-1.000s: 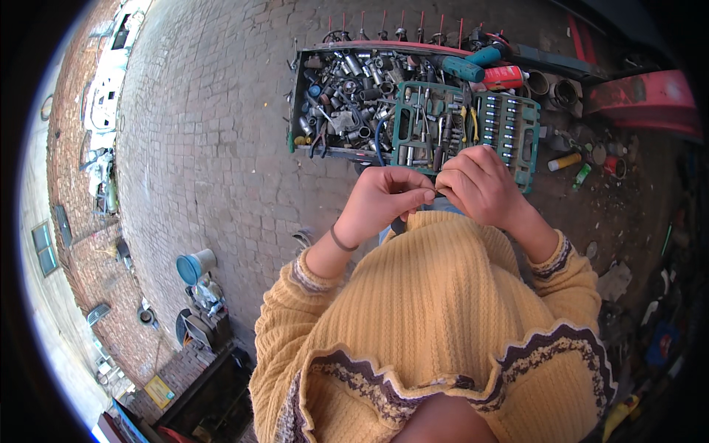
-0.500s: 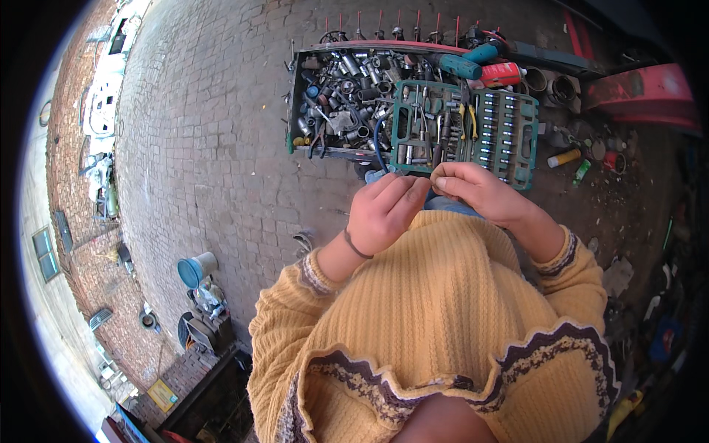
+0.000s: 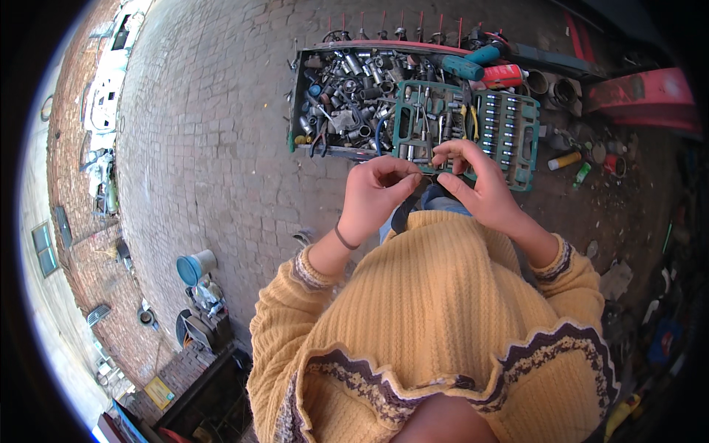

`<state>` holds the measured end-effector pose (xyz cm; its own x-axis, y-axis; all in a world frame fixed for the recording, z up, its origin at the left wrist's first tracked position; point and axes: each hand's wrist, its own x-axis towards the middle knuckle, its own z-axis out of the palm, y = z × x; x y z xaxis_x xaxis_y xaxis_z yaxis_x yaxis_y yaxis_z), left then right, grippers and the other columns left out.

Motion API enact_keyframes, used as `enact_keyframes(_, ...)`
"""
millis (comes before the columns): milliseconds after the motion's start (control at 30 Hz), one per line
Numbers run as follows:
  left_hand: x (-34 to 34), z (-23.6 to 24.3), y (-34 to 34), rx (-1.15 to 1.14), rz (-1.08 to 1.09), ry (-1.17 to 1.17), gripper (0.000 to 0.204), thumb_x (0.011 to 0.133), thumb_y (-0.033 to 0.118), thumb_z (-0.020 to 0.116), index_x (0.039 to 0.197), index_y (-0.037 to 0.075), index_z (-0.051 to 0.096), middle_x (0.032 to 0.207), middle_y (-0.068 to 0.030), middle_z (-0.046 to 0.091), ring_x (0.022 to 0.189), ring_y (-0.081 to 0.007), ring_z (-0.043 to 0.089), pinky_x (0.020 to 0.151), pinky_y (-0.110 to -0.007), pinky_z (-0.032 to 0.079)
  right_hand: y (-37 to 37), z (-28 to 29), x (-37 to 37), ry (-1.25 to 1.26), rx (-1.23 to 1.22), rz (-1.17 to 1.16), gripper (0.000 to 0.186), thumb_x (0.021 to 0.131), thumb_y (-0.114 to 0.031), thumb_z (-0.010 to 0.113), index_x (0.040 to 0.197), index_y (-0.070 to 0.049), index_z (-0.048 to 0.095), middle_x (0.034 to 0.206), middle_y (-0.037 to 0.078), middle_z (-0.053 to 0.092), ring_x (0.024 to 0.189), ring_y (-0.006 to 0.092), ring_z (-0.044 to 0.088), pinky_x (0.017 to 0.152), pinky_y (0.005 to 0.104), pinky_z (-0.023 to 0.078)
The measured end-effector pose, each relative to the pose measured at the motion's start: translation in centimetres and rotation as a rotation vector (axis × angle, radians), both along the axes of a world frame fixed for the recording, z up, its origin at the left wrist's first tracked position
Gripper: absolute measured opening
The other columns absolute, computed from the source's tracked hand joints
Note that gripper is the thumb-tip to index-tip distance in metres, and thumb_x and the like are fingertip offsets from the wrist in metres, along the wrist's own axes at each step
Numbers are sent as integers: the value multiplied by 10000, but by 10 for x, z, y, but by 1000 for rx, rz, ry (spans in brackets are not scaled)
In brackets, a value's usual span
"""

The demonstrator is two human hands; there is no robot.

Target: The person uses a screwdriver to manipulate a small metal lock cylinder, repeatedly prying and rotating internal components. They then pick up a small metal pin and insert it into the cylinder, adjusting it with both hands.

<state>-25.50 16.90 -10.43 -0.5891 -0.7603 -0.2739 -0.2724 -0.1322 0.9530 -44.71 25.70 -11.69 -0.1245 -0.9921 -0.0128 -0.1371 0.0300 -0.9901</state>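
My left hand [image 3: 375,198] is raised in front of me with thumb and forefinger pinched together. Whatever sits in that pinch, if anything, is too small to make out. Close beside it, my right hand [image 3: 484,190] has its thumb and fingers spread apart, with nothing seen between them. Both hands hover over the near edge of an open green socket set case [image 3: 526,151]. Rows of sockets [image 3: 508,129] fill its right half. Pliers with yellow handles [image 3: 473,122] lie across its middle.
A metal tray [image 3: 295,103] heaped with loose sockets and tools stands left of the case. Behind lie a teal power tool [image 3: 464,68] and a red can [image 3: 504,76]. A red metal beam [image 3: 642,94] juts in at right. A bucket [image 3: 196,267] stands on the paving at left.
My hands were together at the fingertips. The right one has drawn slightly away and spread its fingers; the left has turned a little, its pinch now plainer to see.
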Motion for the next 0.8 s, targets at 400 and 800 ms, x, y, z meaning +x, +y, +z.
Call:
enact_keyframes(400, 4, -4, -20, 790, -91, 57, 99, 872, 103, 722, 926, 21, 736, 793, -27, 711, 618, -54, 553, 536, -193, 401, -4, -9, -12, 1025, -828, 36, 235, 749, -148, 680, 982, -126, 703, 983, -57, 638, 890, 137, 554, 842, 302, 449)
enact_keyframes(800, 1, -1, 7, -480, -102, -104, 119, 814, 10, 726, 926, -17, 701, 745, -40, 626, 609, -144, 574, 547, -265, 474, -9, -8, 10, 463, -229, 11, 113, 820, -109, 706, 886, -60, 629, 812, 28, 574, 781, 203, 506, 745, 324, 412)
